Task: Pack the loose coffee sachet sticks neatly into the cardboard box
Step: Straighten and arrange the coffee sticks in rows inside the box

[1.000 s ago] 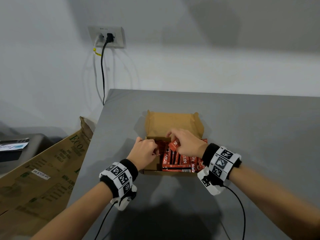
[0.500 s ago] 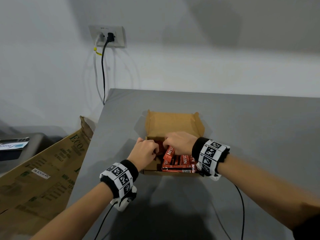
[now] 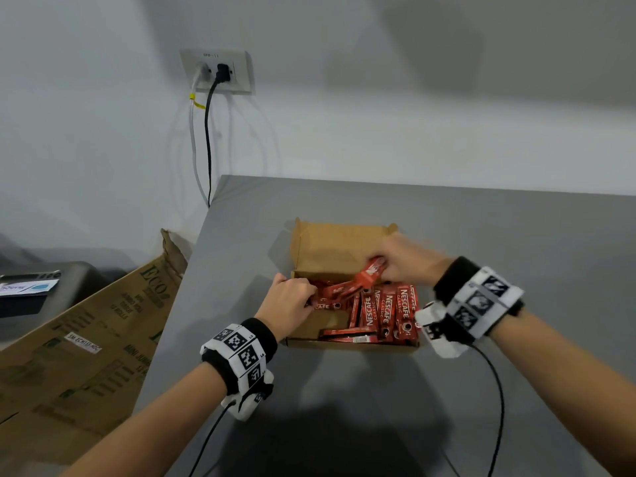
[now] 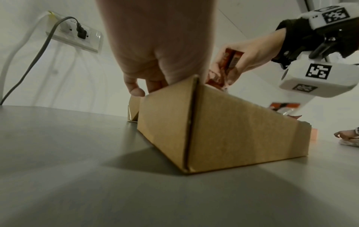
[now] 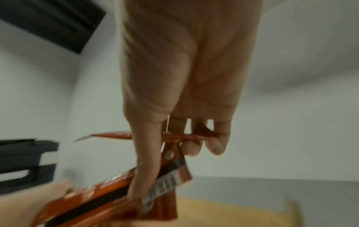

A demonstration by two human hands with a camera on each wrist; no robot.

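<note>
Red Nescafé sachet sticks (image 3: 373,270) are pinched in the right hand (image 3: 406,261), fingers and thumb curled round their far ends; the right wrist view shows at least two in the grip, too blurred for an exact count. Half a second ago that hand was low over the middle of the cardboard box (image 3: 344,246); now it has swung out to the box's far right corner and lifted, dragging the sticks up at a slant so their free ends trail back into the box towards the left hand (image 3: 287,299).

Left hand hasn't moved: curled over the left wall, thumb outside, and the fingertips appear to pin the near end of a flat-lying stick (image 3: 332,294) just below the right hand's grip.

Packed row of sticks (image 3: 385,313) stands on the right side of the box, under the right wrist. Bare cardboard floor shows beside the left hand, so there's room left.

My read: this is a re-orient, not a removal. The slanted sticks were lying across the row and are being pulled out to go back in parallel. Risk: trailing ends snag the packed row and tip it.
</note>
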